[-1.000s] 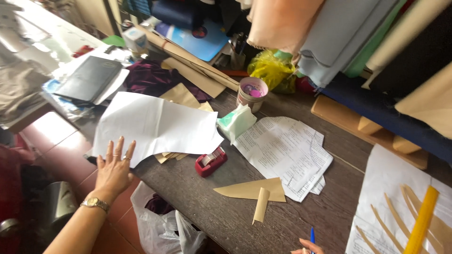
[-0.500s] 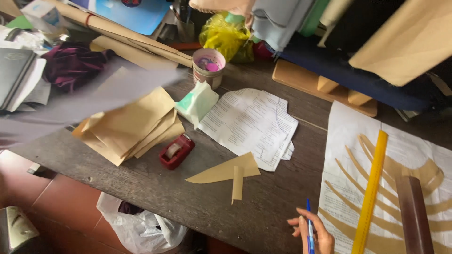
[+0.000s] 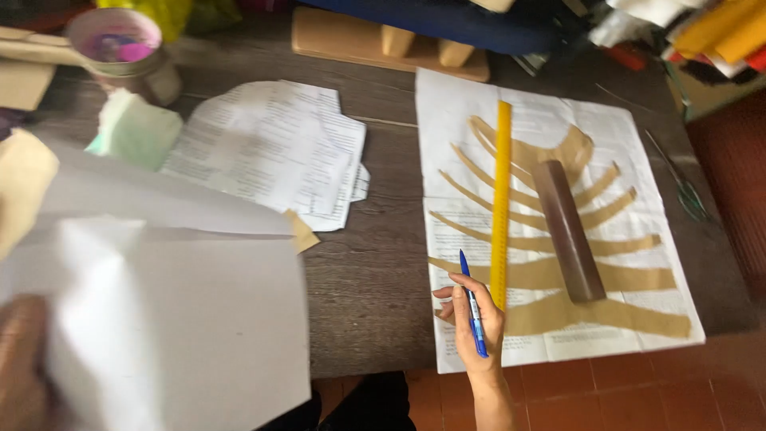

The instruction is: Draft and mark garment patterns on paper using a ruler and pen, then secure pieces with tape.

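Observation:
My left hand (image 3: 24, 359) grips a large white paper sheet (image 3: 175, 311) at the lower left and holds it up over the dark wooden table (image 3: 375, 271). My right hand (image 3: 472, 319) holds a blue pen (image 3: 473, 307) at the near edge of a white printed sheet (image 3: 558, 160). On that sheet lie several tan paper strips (image 3: 606, 275) fanned like ribs, a long yellow ruler (image 3: 501, 199) and a brown cylinder (image 3: 568, 231). The pen tip points toward the ruler's near end.
A stack of printed papers (image 3: 271, 152) lies mid-table, with a pale green pad (image 3: 136, 132) and a tin cup (image 3: 120, 48) behind it. Scissors (image 3: 678, 179) lie at the right edge. A wooden block (image 3: 383, 44) and fabric rolls (image 3: 718, 32) line the back. Red floor tiles (image 3: 638, 391) show below.
The view has swung right toward the ribbed pattern sheet. My left hand has lifted the large white sheet off the table and brought it across; my right hand with the pen has come to the pattern sheet.

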